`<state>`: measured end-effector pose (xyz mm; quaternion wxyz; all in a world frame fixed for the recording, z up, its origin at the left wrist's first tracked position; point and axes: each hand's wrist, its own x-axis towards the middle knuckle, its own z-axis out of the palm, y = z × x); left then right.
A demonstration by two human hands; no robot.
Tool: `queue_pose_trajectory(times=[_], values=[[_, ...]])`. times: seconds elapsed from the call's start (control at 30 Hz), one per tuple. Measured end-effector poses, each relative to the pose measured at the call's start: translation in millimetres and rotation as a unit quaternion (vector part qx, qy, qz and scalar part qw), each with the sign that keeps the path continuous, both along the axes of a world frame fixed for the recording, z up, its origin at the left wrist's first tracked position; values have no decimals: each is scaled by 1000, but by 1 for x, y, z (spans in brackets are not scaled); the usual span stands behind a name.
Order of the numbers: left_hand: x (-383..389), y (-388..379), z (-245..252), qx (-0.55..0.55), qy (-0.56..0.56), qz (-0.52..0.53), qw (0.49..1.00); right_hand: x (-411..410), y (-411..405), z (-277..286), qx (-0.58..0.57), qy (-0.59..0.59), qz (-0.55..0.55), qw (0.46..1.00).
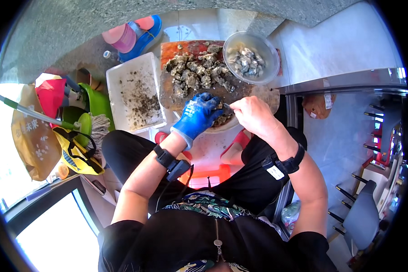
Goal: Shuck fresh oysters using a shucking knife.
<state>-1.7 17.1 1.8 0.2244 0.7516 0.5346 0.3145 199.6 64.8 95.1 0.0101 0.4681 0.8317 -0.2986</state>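
Observation:
My left hand [198, 114], in a blue coated work glove, is closed around an oyster [221, 104] at the near edge of a wooden board [171, 95]. Bare, my right hand [253, 112] grips a small metal tool [227, 106], its tip against or close to that oyster; the handle is hidden in my fist. Clustered oysters [197, 73] are heaped on the board. At its far right corner stands a clear plastic bowl [274, 64] with shucked oyster meat [248, 63] inside. Beneath my hands, a round container [236, 124] holds shell pieces [221, 119].
A white foam box [114, 91] with dark grit stands left of the board. Further left are a mop [100, 127], a green bucket [98, 102] and a yellow bag [76, 159]. A metal door track [294, 115] runs along the right. Stone overhangs the far side [122, 23].

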Motion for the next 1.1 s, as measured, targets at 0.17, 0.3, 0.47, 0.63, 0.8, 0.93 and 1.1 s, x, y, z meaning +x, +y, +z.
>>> queue_pose_trajectory(times=[0.17, 0.3, 0.47, 0.63, 0.8, 0.93, 1.1], values=[[3, -1, -1, -40, -63, 19, 997, -1, -20, 6, 13, 2, -11, 1000], [5, -2, 5, -73, -46, 26, 996, 0, -34, 2, 39, 15, -49, 998], [10, 2, 6, -82, -55, 20, 995, 5, -46, -15, 100, 27, -57, 993], [15, 0, 2, -81, -26, 43, 995, 0, -41, -14, 99, 16, -48, 994], [13, 0, 3, -82, -36, 26, 996, 3, -33, -18, 83, 17, -25, 996], [12, -1, 2, -89, -42, 24, 995, -3, -35, -18, 104, -48, -5, 993], [10, 2, 2, -81, -66, 18, 994, -5, -32, -45, 97, 34, -83, 991]])
